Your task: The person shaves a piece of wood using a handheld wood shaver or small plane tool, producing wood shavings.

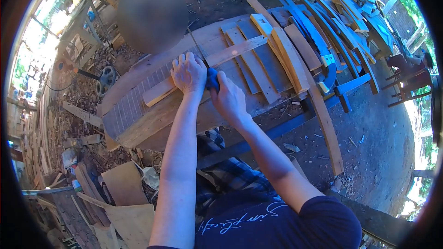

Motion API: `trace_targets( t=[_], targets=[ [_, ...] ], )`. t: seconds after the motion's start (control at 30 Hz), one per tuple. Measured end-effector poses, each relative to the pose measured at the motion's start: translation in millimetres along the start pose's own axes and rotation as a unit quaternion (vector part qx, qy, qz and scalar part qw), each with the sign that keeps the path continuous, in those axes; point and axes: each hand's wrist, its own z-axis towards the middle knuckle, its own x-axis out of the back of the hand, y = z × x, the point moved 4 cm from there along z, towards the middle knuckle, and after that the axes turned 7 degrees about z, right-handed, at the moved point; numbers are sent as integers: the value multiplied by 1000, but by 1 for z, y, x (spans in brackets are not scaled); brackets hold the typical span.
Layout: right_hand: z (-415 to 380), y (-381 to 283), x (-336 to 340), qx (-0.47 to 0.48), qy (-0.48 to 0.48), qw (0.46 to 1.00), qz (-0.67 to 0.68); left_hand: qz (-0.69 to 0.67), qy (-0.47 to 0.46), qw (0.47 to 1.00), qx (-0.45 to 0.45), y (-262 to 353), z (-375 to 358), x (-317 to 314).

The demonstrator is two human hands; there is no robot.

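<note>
A long narrow wooden strip [237, 50] lies across the wooden workbench [134, 131], its near left end reaching past my hands. My left hand [189, 72] presses down on the strip, with its fingers bent over it. My right hand [229, 97] is wrapped round the dark blue handle [212, 79] of a saw, just right of my left hand. The thin saw blade [197, 45] points up and away, beside my left fingertips, and crosses the strip. Part of the strip is hidden under my left hand.
Flat boards [251, 64] and stacked pieces [290, 60] lie on the bench's right side. A saw with a blue and white handle [330, 71] rests beyond them. A long curved board [325, 129] juts past the near edge. Scrap wood [124, 184] is at the lower left.
</note>
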Motion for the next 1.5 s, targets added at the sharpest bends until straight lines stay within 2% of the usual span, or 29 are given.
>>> trace_targets(
  t=[0.17, 0.27, 0.37, 0.43, 0.6, 0.77, 0.87, 1.03, 1.1, 1.17, 1.27, 1.37, 1.5],
  targets=[
    [-16, 2, 6, 21, 8, 1000, 17, -27, 16, 999, -18, -1, -2, -1],
    [-19, -5, 4, 2, 11, 1000, 17, -28, 6, 999, -16, -1, -2, 2],
    [2, -12, 3, -18, 5, 1000, 1, -21, -36, 999, -19, -1, 1, 0],
    [-10, -8, 3, -35, -7, 999, -11, -10, -25, 1000, -8, -1, -1, -2],
    [-65, -2, 21, -2, 6, 1000, 30, -34, 30, 999, -9, -1, 1, 3],
    [-16, 0, 3, -9, 7, 1000, 3, -32, -18, 999, -12, 0, -1, 2],
    [-22, 3, 0, 2, 26, 1000, 17, -40, 28, 999, -15, 2, -4, 0],
    [-26, -7, 2, 11, 45, 999, 20, -44, 21, 998, -25, 2, -8, 4],
    [-21, -13, 5, -48, 5, 999, -8, -32, -22, 999, -14, 2, -5, 0],
    [-7, -22, 16, -44, -9, 999, -26, -23, -14, 1000, -4, 3, -1, -1],
    [-26, -6, 13, -20, -9, 999, -35, -24, -6, 1000, -5, 4, -11, 0],
    [-60, 2, 14, 5, 27, 1000, 11, -31, 0, 1000, -1, 4, -6, 4],
    [-60, 2, 17, -37, 7, 999, 14, -16, -8, 1000, -9, 4, -11, 7]
  ],
)
